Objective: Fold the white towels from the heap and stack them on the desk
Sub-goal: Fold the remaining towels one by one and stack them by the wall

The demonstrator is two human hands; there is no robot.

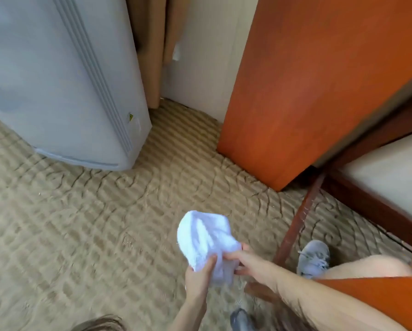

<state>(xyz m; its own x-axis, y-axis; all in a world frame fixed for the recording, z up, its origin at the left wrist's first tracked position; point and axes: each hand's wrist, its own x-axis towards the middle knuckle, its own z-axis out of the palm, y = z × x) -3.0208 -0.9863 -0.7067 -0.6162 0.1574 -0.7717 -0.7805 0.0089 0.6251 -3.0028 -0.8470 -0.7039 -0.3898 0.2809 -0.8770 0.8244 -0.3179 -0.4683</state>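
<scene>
Holding a bunched white towel (pixel 205 237) above the carpet (pixel 85 223): left hand (pixel 197 280) fingers clamp its 6 o'clock edge, right hand (pixel 250 261) fingers pinch it at 4 o'clock; towel bulk bulges toward 12 o'clock.

Beige carpet (pixel 80 223) bears a white appliance (pixel 57 80), an orange desk panel (pixel 307 91) and a grey shoe (pixel 313 258).

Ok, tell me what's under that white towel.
The white towel is held off the floor by the left hand and right hand; patterned carpet lies below. The patch straight beneath it is covered.
</scene>
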